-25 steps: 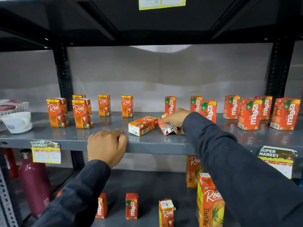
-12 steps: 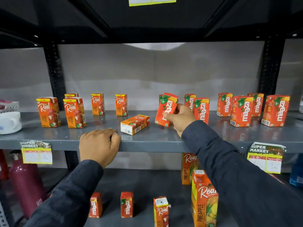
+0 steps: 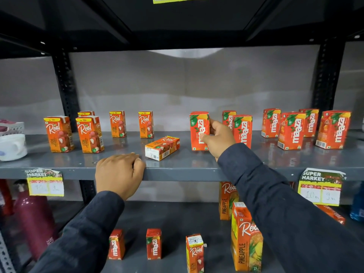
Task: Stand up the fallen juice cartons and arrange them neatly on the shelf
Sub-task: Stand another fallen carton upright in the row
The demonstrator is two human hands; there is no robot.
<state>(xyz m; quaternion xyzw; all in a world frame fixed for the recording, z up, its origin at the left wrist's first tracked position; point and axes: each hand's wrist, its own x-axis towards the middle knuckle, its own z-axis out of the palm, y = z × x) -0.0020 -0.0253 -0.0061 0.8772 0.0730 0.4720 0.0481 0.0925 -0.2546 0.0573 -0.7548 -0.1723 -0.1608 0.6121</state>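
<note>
Our right hand pinches an upright Maaza carton at its right edge, thumb in front, its base on the grey shelf. At its eight o'clock a Real litchi carton lies on its side. Our left hand curls shut over the shelf lip, fingertips hidden. The sleeve covers the lower pineapple cartons; price-tag digits are illegible.

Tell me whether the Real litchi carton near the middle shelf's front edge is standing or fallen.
Fallen: the small orange Real litchi carton lies on its side, its white end facing forward.
</note>
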